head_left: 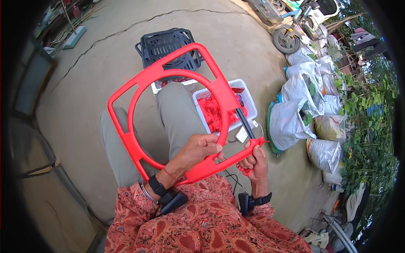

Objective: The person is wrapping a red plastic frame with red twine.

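Left hand (198, 149) grips the inner ring (224, 128) of a red-wrapped, rounded-square frame (225, 95); right hand (255, 162) pinches its edge beside an exposed straight black bar (245, 122).

The right hand's fingers (247, 162) partly hid the red strand (245, 171) bunched beneath them, while beyond the left hand's fingers (212, 149) the red frame (224, 96) covered part of the white tub (249, 101).

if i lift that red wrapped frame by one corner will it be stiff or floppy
The red-wrapped frame is probably stiff: its far corners show no obvious sag. It's likely light for its size, being mostly open gaps between slim bars. The ridged wrapping should resist slipping, though the bare dark section may feel slicker.
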Demonstrator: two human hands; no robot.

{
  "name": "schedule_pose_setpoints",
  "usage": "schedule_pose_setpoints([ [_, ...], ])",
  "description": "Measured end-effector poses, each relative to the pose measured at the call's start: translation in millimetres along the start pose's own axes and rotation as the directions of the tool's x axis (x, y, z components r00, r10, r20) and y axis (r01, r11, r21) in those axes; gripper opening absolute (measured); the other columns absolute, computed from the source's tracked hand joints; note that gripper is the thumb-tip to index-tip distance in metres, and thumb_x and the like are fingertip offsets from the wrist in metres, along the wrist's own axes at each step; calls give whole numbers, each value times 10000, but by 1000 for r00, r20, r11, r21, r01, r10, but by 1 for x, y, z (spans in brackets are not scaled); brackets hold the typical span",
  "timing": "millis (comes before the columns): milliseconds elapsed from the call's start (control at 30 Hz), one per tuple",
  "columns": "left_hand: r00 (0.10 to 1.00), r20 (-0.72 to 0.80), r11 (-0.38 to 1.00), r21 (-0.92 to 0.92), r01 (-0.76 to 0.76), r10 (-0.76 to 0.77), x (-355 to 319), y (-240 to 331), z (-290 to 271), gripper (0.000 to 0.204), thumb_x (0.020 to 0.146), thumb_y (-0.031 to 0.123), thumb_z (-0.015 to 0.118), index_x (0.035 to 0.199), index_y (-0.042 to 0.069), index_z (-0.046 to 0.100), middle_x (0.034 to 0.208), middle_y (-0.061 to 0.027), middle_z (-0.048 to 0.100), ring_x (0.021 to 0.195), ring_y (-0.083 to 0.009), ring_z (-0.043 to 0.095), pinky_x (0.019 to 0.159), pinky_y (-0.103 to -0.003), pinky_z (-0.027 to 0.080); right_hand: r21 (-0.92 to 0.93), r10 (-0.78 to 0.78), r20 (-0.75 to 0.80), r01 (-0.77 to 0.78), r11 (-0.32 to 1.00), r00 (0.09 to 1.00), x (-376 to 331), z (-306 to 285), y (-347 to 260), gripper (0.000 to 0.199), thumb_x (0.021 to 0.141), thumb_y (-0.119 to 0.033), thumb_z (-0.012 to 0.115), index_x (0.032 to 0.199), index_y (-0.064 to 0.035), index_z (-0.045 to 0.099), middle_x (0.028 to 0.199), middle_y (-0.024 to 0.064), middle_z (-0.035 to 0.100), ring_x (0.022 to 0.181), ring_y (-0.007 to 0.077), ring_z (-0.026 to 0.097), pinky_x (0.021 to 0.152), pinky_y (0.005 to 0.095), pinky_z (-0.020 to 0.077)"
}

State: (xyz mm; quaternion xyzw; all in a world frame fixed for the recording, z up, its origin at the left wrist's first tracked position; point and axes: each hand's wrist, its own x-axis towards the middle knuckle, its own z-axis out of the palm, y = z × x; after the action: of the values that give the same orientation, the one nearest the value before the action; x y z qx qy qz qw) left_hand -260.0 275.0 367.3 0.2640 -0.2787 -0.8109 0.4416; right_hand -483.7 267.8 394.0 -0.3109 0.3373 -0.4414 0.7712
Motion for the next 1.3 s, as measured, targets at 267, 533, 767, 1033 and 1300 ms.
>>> schedule_pose_setpoints([
  [267,996,-84,997,73,-9,15,-5,7,13,288,904,170,588,1121,-19,592,726,-47,619,624,-84,573,564,-200,438,-59,-20,-9,19,998,1000,-3,7,-5,348,965,-326,478,1018,17,508,501,-77,265,398,45,267,417,229,233],
  [533,987,-157,998,56,25,-16,-1,3,19,287,910,183,573,1117,-15,597,705,-45,614,614,-87,572,555,-205,435,-128,-50,-52,43,991,997,-8,11,-7,360,961,-343,482,1007,13,509,501,-73,271,399,45,269,416,227,241],
  [767,992,-57,980,-170,101,-112,2,0,10,308,919,156,542,1144,-53,564,792,-99,641,669,-126,596,627,-234,486,-101,-45,-113,34,994,993,-14,4,-2,352,964,-331,478,1009,16,515,501,-71,276,399,44,269,422,229,259],
  [1033,994,-52,995,-33,99,-100,2,6,19,265,909,123,555,1088,-72,572,783,-89,634,663,-125,587,642,-242,483,-111,-53,-90,43,993,995,-13,2,-2,347,965,-321,477,1014,20,520,507,-73,279,405,44,274,425,229,264],
  [1300,975,-220,992,124,13,14,7,-6,27,133,898,110,569,882,-14,615,608,-22,567,526,-89,534,508,-224,426,-125,-46,-102,33,992,994,-13,2,-2,344,962,-321,487,1019,17,518,508,-73,280,404,44,273,422,226,258],
])
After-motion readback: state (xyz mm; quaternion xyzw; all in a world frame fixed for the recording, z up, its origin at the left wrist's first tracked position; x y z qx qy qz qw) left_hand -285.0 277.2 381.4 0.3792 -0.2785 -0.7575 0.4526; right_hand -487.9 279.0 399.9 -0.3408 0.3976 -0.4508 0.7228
